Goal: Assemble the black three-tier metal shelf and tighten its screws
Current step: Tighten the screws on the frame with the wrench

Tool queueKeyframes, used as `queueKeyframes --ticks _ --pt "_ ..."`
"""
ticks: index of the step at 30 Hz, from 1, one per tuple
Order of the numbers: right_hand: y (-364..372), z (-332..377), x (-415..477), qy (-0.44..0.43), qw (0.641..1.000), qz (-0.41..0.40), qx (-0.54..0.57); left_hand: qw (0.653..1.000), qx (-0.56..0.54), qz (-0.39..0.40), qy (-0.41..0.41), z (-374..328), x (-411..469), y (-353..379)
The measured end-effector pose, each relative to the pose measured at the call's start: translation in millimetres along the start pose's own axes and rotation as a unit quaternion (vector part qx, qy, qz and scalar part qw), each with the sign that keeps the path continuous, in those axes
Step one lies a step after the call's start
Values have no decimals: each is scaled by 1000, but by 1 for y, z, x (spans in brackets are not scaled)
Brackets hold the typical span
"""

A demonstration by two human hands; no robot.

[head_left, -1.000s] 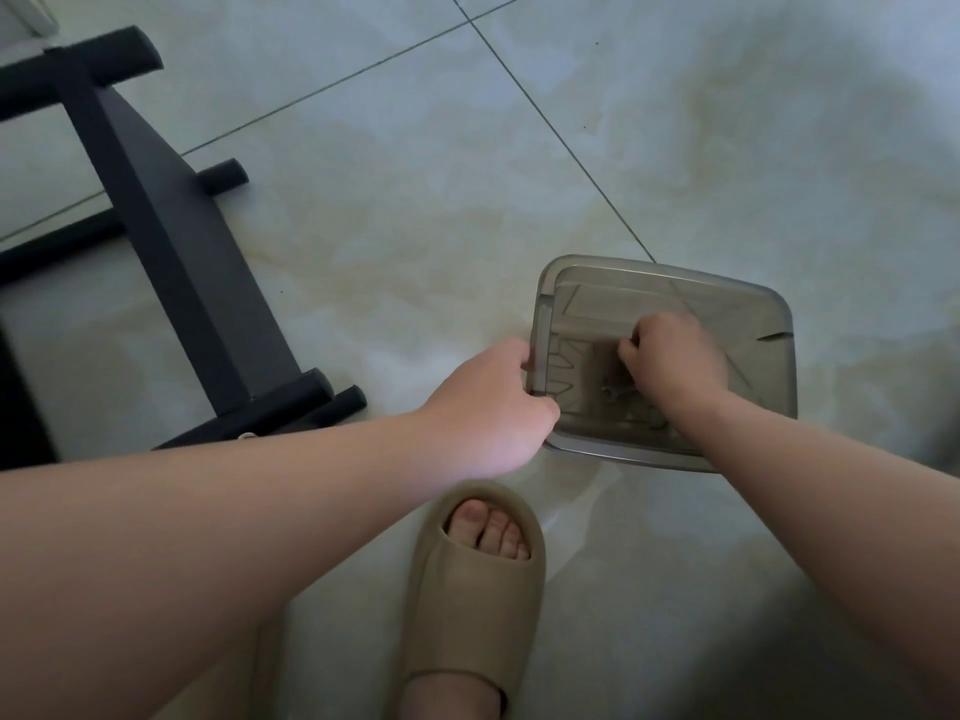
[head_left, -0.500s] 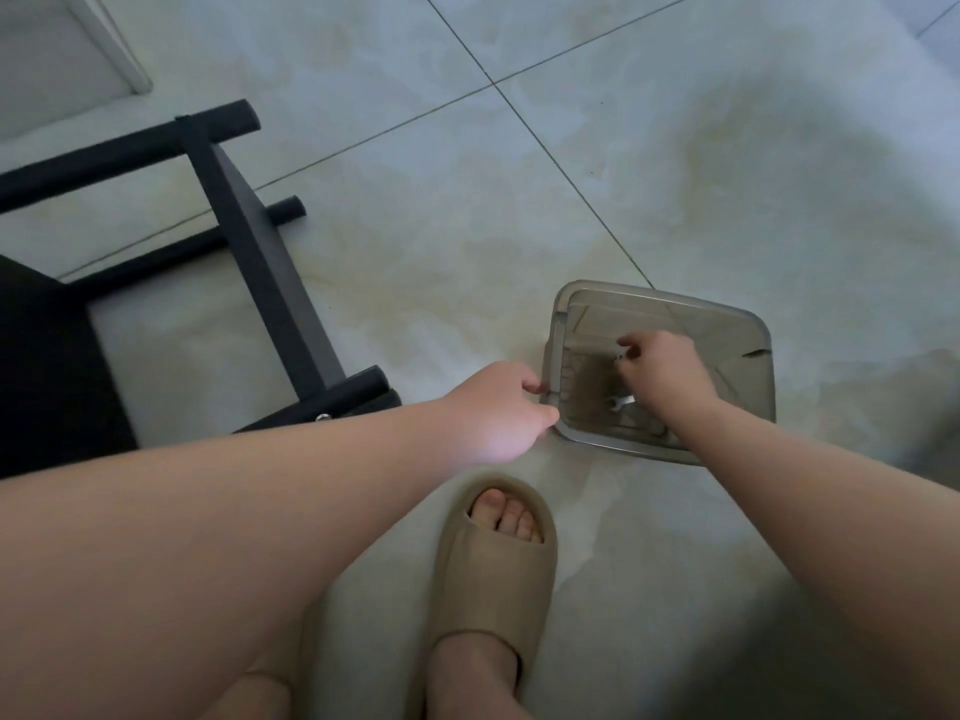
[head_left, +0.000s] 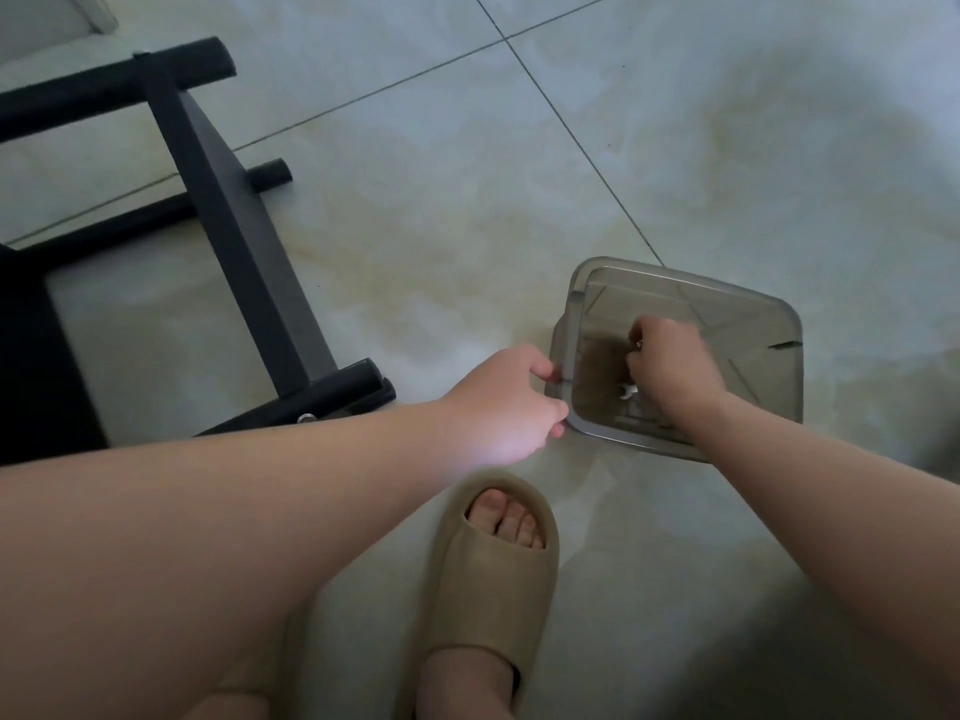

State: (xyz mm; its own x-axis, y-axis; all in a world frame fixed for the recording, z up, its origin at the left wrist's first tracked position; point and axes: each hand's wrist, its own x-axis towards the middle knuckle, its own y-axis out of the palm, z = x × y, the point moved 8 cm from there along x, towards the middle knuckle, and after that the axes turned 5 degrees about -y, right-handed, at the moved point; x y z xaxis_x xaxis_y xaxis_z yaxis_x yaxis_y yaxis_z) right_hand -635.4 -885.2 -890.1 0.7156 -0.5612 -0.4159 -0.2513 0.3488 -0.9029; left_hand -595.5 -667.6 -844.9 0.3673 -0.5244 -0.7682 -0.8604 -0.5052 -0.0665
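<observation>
Floor tiles (head_left: 467, 226) hold a box (head_left: 753, 324) whose rim the left hand (head_left: 498, 402) grips to steady it while the right hand (head_left: 675, 366) pinches a likely screw (head_left: 637, 344) for the shelf (head_left: 234, 210).

Looked like a room in a home, dimly lit. Had a floor (head_left: 415, 226) of large glossy pale tiles with thin grout lines, with a bare foot in a beige slide sandal (head_left: 493, 579) on it. Held a black metal shelf (head_left: 228, 200) lying on the tiles and a smoky plastic storage box (head_left: 753, 324) set straight on them.
</observation>
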Motion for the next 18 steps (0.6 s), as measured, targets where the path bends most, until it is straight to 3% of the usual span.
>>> queueKeyframes --ticks 6,13,18 --pt "3 -7 0 -24 997 24 -67 1000 -3 -4 -9 2 4 1" --pt "0 -1 2 -61 993 -2 -105 1000 2 -11 -13 2 4 0" --pt "-9 3 -6 -45 999 -15 -21 999 29 -15 -20 0 -1 -2"
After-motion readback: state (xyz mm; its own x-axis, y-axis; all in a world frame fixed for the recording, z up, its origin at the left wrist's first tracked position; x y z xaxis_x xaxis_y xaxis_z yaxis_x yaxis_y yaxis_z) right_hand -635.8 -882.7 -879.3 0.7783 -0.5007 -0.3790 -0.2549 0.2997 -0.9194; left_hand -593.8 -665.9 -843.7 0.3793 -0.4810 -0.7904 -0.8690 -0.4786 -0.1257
